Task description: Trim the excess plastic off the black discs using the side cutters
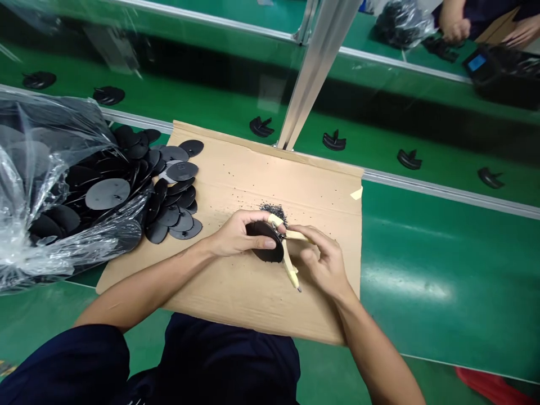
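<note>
My left hand (241, 233) is closed round a black oval plastic disc (270, 247), thumb lying across its face; its edge looks like a few discs stacked together. A pale wrap covers my left index fingertip. My right hand (327, 259) is closed on nippers (290, 264) with pale yellow wrapped handles, spread apart. The nippers' jaws sit at the right edge of the disc, partly hidden by my fingers. Just behind both hands lies a small heap of black plastic trimmings (273, 210) on the cardboard sheet (236, 292).
At the left, a clear plastic bag (37, 247) spills many black oval discs (181, 219) onto the cardboard. Beyond a metal post (314, 73), several curved black parts (334, 140) lie on a green belt. Another person's hands (455, 28) show at the top right, beside a black bin (502, 73).
</note>
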`<state>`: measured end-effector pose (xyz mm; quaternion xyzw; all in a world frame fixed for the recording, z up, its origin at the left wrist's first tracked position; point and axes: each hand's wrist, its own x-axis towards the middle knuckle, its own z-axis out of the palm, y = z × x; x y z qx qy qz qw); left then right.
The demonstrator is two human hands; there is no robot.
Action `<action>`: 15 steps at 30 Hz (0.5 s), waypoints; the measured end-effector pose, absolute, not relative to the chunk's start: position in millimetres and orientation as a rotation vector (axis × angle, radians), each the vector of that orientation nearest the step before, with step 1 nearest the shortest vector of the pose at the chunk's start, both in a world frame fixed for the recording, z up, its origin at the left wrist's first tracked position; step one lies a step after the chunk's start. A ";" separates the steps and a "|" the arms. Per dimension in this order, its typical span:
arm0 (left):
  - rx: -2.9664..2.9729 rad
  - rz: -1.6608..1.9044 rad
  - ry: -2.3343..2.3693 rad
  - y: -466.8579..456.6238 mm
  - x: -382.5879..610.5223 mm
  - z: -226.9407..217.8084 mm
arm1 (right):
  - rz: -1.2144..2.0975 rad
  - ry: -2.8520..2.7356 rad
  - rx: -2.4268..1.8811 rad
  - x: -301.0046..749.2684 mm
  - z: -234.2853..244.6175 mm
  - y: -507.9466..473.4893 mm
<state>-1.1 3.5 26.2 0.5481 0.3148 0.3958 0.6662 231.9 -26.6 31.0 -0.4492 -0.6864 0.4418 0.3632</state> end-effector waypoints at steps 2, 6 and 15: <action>1.253 0.965 0.763 2.1 0.7 26.0 | 0.840 -2.029 -1.122 232.6 30.3 -26.4; 1.276 0.989 0.764 -3.3 5.9 21.2 | 0.625 -2.248 -1.105 230.5 24.2 -26.7; 1.373 1.094 0.858 -2.5 4.1 20.6 | 0.624 -2.114 -1.140 238.1 28.2 -20.5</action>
